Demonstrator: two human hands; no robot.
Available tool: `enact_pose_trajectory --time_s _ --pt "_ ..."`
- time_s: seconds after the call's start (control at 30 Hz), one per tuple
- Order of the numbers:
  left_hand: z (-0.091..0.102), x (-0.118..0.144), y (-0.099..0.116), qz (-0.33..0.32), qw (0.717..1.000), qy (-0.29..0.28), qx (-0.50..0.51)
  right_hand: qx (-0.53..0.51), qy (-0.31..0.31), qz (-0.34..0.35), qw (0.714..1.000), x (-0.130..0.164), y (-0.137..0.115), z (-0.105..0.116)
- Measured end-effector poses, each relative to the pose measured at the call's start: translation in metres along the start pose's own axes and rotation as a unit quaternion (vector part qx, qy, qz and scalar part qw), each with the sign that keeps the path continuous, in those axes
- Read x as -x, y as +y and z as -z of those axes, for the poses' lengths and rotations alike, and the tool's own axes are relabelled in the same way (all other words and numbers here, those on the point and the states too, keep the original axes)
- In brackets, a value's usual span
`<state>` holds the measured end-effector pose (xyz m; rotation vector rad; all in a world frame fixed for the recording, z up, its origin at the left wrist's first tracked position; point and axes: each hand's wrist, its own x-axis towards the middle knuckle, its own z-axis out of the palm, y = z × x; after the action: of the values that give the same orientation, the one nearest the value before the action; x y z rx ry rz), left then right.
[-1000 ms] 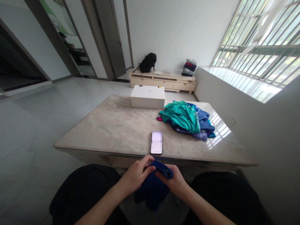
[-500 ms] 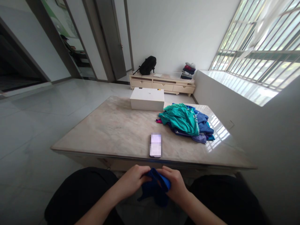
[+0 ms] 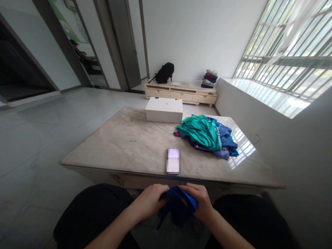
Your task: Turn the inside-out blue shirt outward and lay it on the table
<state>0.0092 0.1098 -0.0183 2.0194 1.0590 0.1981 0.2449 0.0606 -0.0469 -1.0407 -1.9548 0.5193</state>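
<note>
— Both hands are on one thing: the left hand and the right hand each pinch an edge of a dark blue cloth, bunched up between them.

— Where does that cloth sit?

— Over the lap, below the near edge of the table and not touching it. Its bulk hangs down from the fingers, so its longer run is roughly up and down, with the gathered top edge stretched crosswise from one hand to the other.

— How closed are the hands?

— Fingers curled in on the fabric on both sides, thumbs on top. The right one has a fold wrapped over its knuckles; the left grips the cloth's left corner. Neither is open.

— Which hand is nearer to things on the table?

— A phone lies just beyond the table's edge, straight ahead of the cloth and about midway between the hands. The pile of clothes, teal on top of blue, lies farther back and off to the right, so the right hand is the nearer one to it. A white box stands at the far side, well apart from both.
</note>
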Motion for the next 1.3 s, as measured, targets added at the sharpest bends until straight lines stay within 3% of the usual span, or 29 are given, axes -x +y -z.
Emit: enact_pose_trajectory --time_s 0.27,0.4,0.5,0.63,0.7,0.8,0.9,1.03,1.13,1.2,1.3 --pt "-0.004 0.006 0.007 0.013 0.998 0.054 -0.015 0.063 0.046 0.069 0.995 0.003 -0.011 0.02" --pt "-0.019 0.022 0.009 0.0 0.985 0.17 0.01 0.101 0.161 0.063 0.98 0.015 -0.029 0.029" --pt "-0.022 0.034 0.0 -0.053 0.962 0.267 -0.029 0.106 0.246 0.024 0.963 0.015 -0.043 0.041" --pt "0.006 0.043 -0.016 -0.176 0.915 0.323 -0.164 0.062 0.244 -0.029 0.967 -0.027 -0.063 0.065" --pt "0.035 0.043 -0.021 -0.211 0.896 0.333 -0.204 0.031 0.233 -0.039 0.971 -0.067 -0.071 0.076" --pt "0.095 0.033 -0.023 -0.196 0.893 0.336 -0.225 -0.035 0.208 -0.051 0.976 -0.144 -0.073 0.085" --pt "0.171 0.013 -0.017 -0.107 0.926 0.276 -0.233 -0.09 0.205 -0.065 0.972 -0.232 -0.065 0.09" --pt "0.286 -0.009 0.0 -0.078 0.942 0.211 -0.249 -0.126 0.22 -0.068 0.965 -0.354 -0.071 0.104" --pt "0.369 -0.011 0.02 -0.035 0.919 0.272 -0.282 -0.153 0.229 -0.044 0.96 -0.433 -0.103 0.128" --pt "0.414 -0.004 0.04 -0.011 0.867 0.376 -0.327 -0.188 0.231 -0.012 0.955 -0.47 -0.13 0.148" --pt "0.45 0.012 0.07 -0.008 0.804 0.473 -0.36 -0.228 0.238 0.03 0.944 -0.496 -0.16 0.176"
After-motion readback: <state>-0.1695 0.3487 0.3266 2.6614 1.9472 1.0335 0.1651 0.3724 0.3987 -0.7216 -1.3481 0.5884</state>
